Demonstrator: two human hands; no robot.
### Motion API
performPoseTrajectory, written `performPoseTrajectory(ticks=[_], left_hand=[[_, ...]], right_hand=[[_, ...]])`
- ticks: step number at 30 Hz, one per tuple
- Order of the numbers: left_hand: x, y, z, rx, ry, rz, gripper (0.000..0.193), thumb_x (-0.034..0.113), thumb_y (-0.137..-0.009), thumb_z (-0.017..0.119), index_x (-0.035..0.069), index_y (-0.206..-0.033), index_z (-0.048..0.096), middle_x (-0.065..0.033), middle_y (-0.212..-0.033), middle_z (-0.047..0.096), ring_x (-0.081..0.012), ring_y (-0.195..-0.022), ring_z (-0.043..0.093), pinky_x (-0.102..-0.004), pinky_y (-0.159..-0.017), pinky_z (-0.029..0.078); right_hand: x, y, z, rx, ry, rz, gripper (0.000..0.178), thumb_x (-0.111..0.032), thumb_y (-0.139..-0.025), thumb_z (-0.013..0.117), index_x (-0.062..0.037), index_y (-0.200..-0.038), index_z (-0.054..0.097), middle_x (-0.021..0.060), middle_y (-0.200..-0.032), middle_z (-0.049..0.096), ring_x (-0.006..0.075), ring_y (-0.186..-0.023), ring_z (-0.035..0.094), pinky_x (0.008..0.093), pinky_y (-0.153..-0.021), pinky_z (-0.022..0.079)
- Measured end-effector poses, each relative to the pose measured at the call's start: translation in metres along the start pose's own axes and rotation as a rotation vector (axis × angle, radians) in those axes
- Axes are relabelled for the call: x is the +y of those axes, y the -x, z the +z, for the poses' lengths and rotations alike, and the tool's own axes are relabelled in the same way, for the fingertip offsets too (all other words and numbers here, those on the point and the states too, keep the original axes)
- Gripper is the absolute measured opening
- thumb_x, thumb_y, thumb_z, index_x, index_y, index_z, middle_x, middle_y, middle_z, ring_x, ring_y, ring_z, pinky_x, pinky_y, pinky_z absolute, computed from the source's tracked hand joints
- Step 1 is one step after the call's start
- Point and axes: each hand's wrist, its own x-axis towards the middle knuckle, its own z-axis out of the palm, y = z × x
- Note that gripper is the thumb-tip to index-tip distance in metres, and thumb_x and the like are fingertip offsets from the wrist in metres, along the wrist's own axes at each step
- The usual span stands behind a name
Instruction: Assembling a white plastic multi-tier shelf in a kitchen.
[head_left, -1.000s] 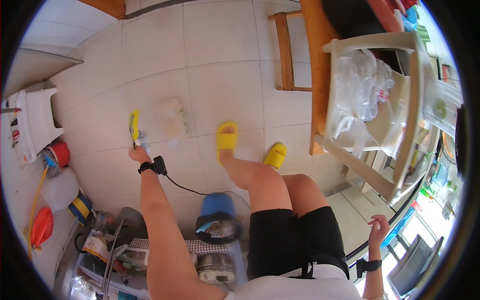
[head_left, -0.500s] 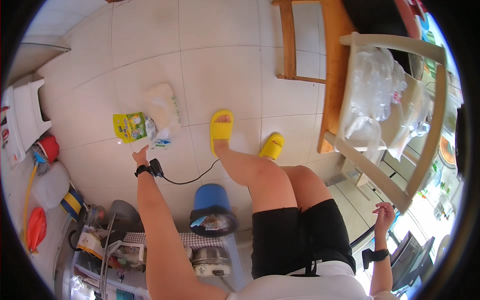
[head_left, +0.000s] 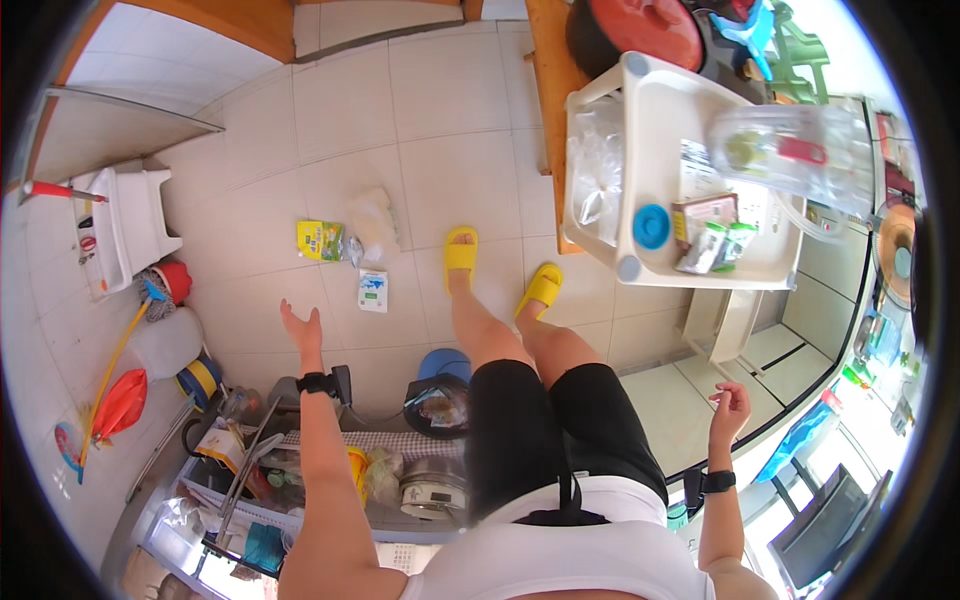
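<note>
My left hand [head_left: 302,328] hangs above the tiled floor with its fingers spread and nothing in them. Beyond it on the floor lie a yellow-green pouch [head_left: 321,241], a translucent plastic bag [head_left: 374,225] and a flat white packet with a blue and green print [head_left: 373,291]. A small crumpled clear wrapper [head_left: 355,251] sits between the pouch and the bag. My right hand [head_left: 732,408] is out to the right, loosely curled with its fingers a little apart, and I see nothing in it.
A black-rimmed blue bin [head_left: 437,410] stands by my legs, next to a cluttered rack [head_left: 235,490]. On the right is a white trolley [head_left: 650,100] bearing a clear container [head_left: 790,150] and small packets. A white stool [head_left: 140,225] and a mop [head_left: 160,295] are at the left.
My left hand has drawn back from the packets and spread its fingers. The white packet now lies flat, apart from the bag. My view has shifted, bringing the trolley top into sight.
</note>
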Motion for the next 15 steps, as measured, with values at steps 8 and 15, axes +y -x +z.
performPoseTrajectory(ticks=[8,15], left_hand=[[0.228,0.066,-0.136,0.039,0.275,0.258,0.076,0.014,-0.085,0.069,0.007,-0.150,0.028,-0.0167,-0.147,0.041,-0.0305,-0.136,0.038,-0.0487,-0.109,0.033],[0.476,0.191,-0.088,-0.329,0.294,1.031,0.082,0.023,-0.080,0.076,-0.002,-0.144,0.032,-0.0210,-0.142,0.044,-0.0329,-0.134,0.040,-0.0439,-0.110,0.034]], right_hand=[[-0.010,0.015,-0.014,0.147,-0.190,-0.043,0.013,0.006,-0.088,0.051,0.0017,-0.087,0.064,0.0053,-0.080,0.064,0.0126,-0.067,0.064,0.0252,-0.063,0.053],[-0.032,0.024,-0.034,0.249,-0.315,-0.218,0.011,0.009,-0.083,0.055,0.0029,-0.086,0.064,0.0082,-0.079,0.064,0.0147,-0.065,0.065,0.0255,-0.061,0.052]])
